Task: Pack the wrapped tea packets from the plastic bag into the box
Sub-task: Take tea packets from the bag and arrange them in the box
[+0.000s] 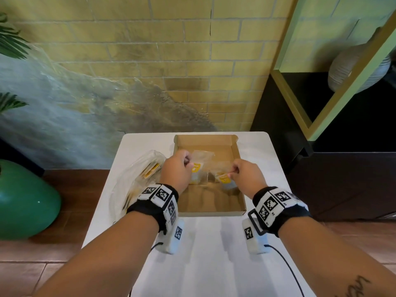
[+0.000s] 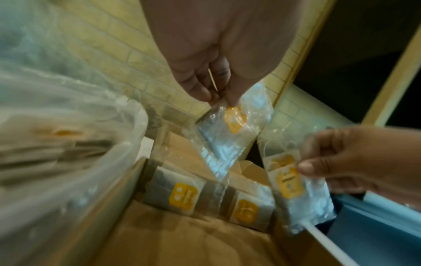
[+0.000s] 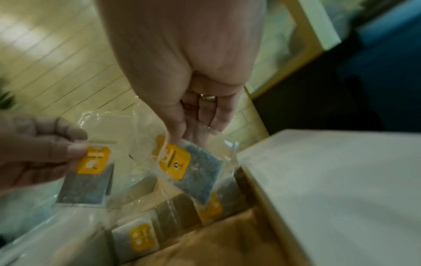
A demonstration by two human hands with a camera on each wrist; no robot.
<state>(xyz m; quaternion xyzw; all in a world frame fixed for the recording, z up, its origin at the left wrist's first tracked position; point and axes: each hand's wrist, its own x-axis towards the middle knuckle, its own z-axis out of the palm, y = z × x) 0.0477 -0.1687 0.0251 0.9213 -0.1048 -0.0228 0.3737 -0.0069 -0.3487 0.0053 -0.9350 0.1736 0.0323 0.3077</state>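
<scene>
An open cardboard box (image 1: 211, 201) lies on the white table (image 1: 214, 254), and a clear plastic bag (image 1: 137, 181) with more wrapped tea packets sits to its left. Over the box, my left hand (image 1: 189, 165) pinches one clear-wrapped packet with a yellow tag (image 1: 198, 171) by its top edge. My right hand (image 1: 232, 171) pinches a second packet (image 1: 224, 179) the same way. In the left wrist view, the left hand's packet (image 2: 227, 129) hangs above two packets (image 2: 177, 196) (image 2: 248, 210) lying side by side inside the box. The right hand's packet (image 3: 193, 167) hangs tilted over the box's right side.
A green vase (image 1: 23, 200) stands on the floor to the left, with plant leaves (image 1: 10, 43) above it. A dark cabinet (image 1: 342, 168) stands close on the right. A brick wall runs right behind the table. The near half of the box floor is bare.
</scene>
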